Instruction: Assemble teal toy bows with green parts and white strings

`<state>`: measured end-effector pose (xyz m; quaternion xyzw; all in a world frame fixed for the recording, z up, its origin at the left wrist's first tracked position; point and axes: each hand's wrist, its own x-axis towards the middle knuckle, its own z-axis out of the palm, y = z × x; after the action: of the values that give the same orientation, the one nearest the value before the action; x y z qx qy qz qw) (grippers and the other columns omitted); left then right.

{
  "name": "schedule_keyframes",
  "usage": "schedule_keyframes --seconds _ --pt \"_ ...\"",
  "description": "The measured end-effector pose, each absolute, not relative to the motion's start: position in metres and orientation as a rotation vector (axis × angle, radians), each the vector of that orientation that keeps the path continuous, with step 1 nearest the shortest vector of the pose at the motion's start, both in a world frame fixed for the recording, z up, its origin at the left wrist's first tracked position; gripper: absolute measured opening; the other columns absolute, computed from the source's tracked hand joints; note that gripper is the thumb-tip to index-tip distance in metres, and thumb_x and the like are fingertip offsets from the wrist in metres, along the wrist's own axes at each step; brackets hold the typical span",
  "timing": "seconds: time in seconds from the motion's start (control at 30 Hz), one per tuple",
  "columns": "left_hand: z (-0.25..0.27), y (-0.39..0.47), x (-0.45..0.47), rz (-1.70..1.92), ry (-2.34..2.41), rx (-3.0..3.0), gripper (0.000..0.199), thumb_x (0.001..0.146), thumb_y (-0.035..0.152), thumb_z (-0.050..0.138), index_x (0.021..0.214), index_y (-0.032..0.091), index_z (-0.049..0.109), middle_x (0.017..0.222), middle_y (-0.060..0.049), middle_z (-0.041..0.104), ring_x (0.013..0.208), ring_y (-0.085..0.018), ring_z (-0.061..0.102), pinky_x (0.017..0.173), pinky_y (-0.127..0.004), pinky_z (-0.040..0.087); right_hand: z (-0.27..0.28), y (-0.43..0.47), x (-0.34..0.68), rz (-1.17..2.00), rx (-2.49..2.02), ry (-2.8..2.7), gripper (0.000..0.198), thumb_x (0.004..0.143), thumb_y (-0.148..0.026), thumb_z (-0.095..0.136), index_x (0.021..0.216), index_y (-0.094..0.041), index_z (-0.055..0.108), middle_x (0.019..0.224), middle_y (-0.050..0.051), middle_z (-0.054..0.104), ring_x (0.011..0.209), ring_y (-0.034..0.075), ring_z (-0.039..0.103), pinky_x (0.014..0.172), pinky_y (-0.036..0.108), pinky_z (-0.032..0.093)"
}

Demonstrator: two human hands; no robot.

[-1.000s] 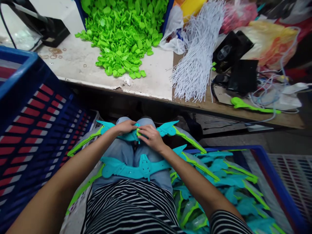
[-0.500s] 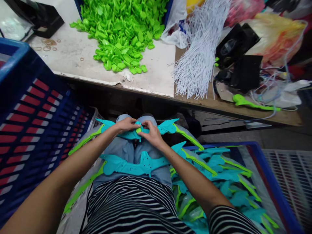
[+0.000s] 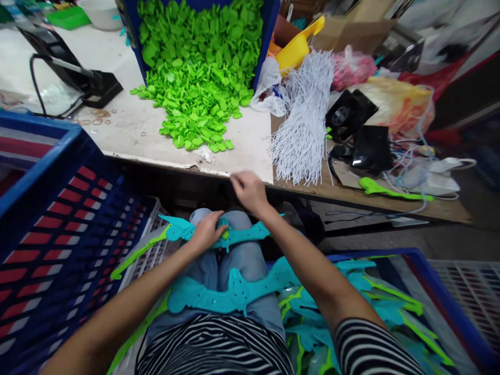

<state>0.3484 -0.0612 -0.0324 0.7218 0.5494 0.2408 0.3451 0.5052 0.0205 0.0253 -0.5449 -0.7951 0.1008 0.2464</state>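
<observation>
Bracing the upper toy bow [image 3: 248,235] on our lap, our left hand [image 3: 207,233] is clamped around its turquoise middle, the thumb lying beside a small lime-green plate [image 3: 225,234] at the centre. The bow lies crosswise over the knees of our jeans [image 3: 247,260], its left green limb reaching towards the tall blue crate [image 3: 70,208] and its right end hidden behind our forearm. Our right hand [image 3: 250,191] hangs just beside the front edge of the counter [image 3: 128,140], above the bow and apart from it; the fingers are curled and blurred, and we cannot tell whether they pinch anything. Nearer our striped shirt [image 3: 214,344] we have a lower toy bow [image 3: 203,298], lying across our thighs. Along the front edge of the counter, left of our right hand, we see loose lime-green plates [image 3: 199,122] spilling out of a blue bin [image 3: 269,39]. Towards the right of that edge lie a bundle of white cords [image 3: 302,130], then a black fan [image 3: 344,115] and a black box [image 3: 373,150]; a single green limb [image 3: 390,191] rests near the counter's front right corner. Beyond the cords we make out a yellow scoop [image 3: 297,51]. Below the counter, at our right, a blue tray [image 3: 414,255] holds a heap of more turquoise-and-green bows [image 3: 394,312].
</observation>
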Motion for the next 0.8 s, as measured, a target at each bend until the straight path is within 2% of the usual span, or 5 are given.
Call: schedule_keyframes --seconds 0.2,0.4,0.57,0.7,0.8 --pt "-0.02 -0.156 0.359 0.627 1.339 1.967 0.027 0.089 0.029 0.05 0.111 0.017 0.061 0.108 -0.012 0.065 0.102 -0.023 0.061 0.092 -0.039 0.049 0.054 0.139 0.492 0.121 -1.516 -2.34 0.039 0.086 -0.015 0.048 0.124 -0.014 0.058 0.124 0.015 0.06 0.116 0.032 0.045 0.096 0.047 0.039" --pt "-0.012 -0.223 0.367 -0.13 1.302 2.044 0.077 0.078 0.034 0.068 0.145 0.018 0.032 0.131 -0.018 0.053 0.114 -0.032 0.056 0.097 -0.048 0.044 0.048 0.117 0.508 0.28 -1.721 -2.052 0.041 0.084 -0.011 0.041 0.117 -0.014 0.065 0.109 0.009 0.069 0.104 0.024 0.058 0.093 0.036 0.043" --pt "0.003 -0.211 0.377 -0.424 1.149 2.044 0.097 0.071 0.033 0.073 0.15 0.015 0.02 0.126 -0.022 0.055 0.11 -0.036 0.058 0.093 -0.048 0.045 0.058 0.086 0.527 0.351 -1.96 -1.846 0.031 0.082 -0.021 0.051 0.104 -0.014 0.071 0.104 0.009 0.07 0.1 0.024 0.062 0.088 0.034 0.046" --pt "0.008 -0.185 0.358 -0.337 1.042 1.925 0.094 0.07 0.033 0.069 0.149 0.014 0.023 0.132 -0.019 0.054 0.113 -0.033 0.057 0.094 -0.041 0.044 0.065 0.074 0.536 0.182 -2.135 -1.902 0.033 0.085 -0.036 0.054 0.098 -0.011 0.071 0.101 0.017 0.068 0.101 0.03 0.06 0.087 0.042 0.046" --pt "0.014 -0.159 0.334 -0.24 0.922 1.803 0.075 0.072 0.038 0.064 0.14 0.014 0.043 0.118 -0.011 0.065 0.1 -0.027 0.062 0.085 -0.032 0.046 0.066 0.067 0.544 0.073 -2.049 -1.99 0.036 0.087 -0.036 0.051 0.104 -0.01 0.068 0.108 0.02 0.064 0.107 0.033 0.055 0.091 0.046 0.043"
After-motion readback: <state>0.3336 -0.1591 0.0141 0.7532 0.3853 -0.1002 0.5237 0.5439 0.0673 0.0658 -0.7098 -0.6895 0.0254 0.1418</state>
